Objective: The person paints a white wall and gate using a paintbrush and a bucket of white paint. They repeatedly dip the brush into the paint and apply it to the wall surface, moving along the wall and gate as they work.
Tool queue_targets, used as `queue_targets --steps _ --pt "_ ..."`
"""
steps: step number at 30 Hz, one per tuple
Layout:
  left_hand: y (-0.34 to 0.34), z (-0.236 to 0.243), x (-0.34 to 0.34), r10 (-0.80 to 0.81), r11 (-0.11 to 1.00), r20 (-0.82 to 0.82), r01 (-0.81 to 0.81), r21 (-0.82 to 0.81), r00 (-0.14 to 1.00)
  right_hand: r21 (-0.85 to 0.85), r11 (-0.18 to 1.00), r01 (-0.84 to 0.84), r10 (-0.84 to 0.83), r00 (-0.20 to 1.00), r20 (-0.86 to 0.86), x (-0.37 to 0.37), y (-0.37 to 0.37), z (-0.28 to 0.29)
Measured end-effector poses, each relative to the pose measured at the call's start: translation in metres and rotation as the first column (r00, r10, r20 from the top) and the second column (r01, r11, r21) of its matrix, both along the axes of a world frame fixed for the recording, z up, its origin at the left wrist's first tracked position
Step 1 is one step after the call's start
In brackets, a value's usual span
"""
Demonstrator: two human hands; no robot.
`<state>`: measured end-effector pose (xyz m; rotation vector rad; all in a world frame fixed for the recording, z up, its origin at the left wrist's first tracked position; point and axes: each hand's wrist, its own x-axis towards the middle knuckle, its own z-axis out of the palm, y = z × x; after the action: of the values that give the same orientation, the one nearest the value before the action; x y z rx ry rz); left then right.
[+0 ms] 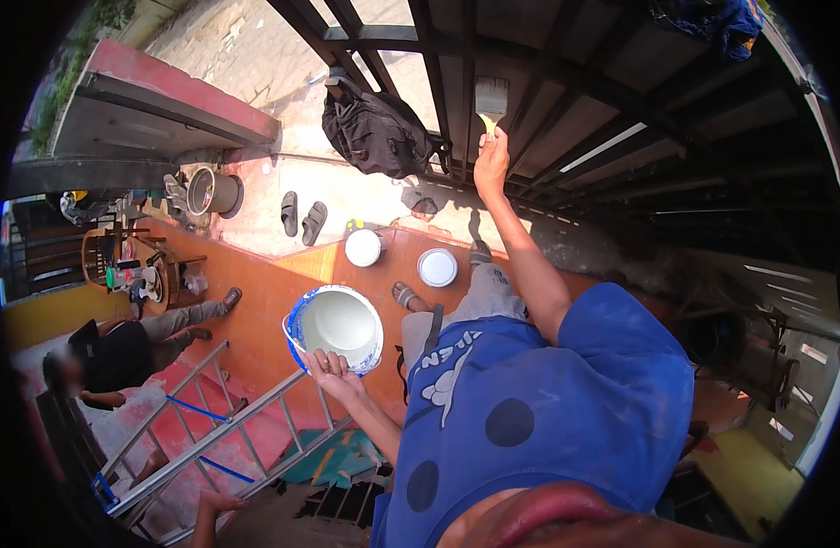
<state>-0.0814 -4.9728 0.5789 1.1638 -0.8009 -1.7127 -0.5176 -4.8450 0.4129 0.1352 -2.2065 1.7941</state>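
In my left hand (336, 374) is the rim of a white paint bucket (339, 309), blue about its edge, with pale paint inside; the fingers are closed over the near side. My right hand (493, 166) is raised with the arm stretched out, wrapped round the handle of a wide flat paintbrush (491, 96). The brush's pale bristles point up, in front of a dark metal gate (566, 55); whether they touch its bars I cannot tell. Two lidded white tubs (363, 247) stand on the orange floor (264, 292) beyond the bucket.
An aluminium ladder (242, 416) lies at lower left, near another person (127, 356). A hand (221, 502) shows at the bottom edge. A black bag (374, 128) hangs on the gate. Dark sandals (303, 219) and a metal pot (211, 192) stand beyond the orange floor.
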Motion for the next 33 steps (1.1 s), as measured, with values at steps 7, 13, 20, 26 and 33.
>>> queue_targets --steps 7,13,20,26,33 --pt "-0.018 -0.002 -0.009 -0.037 0.999 -0.009 0.037 -0.018 0.999 -0.099 0.988 0.115 -0.11 0.992 0.055 -0.031 -0.023 0.027" --pt "-0.029 0.0 -0.027 -0.12 0.993 -0.042 0.119 -0.025 0.992 -0.294 0.954 0.065 -0.05 0.997 0.057 -0.056 -0.027 0.065" --pt "-0.043 0.007 -0.05 -0.152 0.988 -0.055 0.15 -0.03 0.987 -0.315 0.936 0.154 -0.148 0.988 0.041 -0.071 -0.024 0.084" --pt "-0.049 0.009 -0.056 -0.199 0.98 -0.059 0.198 -0.033 0.978 -0.033 0.983 0.179 -0.17 0.969 0.182 -0.049 -0.011 0.019" --pt "-0.05 0.005 -0.053 -0.207 0.978 -0.004 0.207 -0.002 0.978 -0.132 0.99 0.051 -0.006 0.948 0.318 0.042 0.046 -0.036"
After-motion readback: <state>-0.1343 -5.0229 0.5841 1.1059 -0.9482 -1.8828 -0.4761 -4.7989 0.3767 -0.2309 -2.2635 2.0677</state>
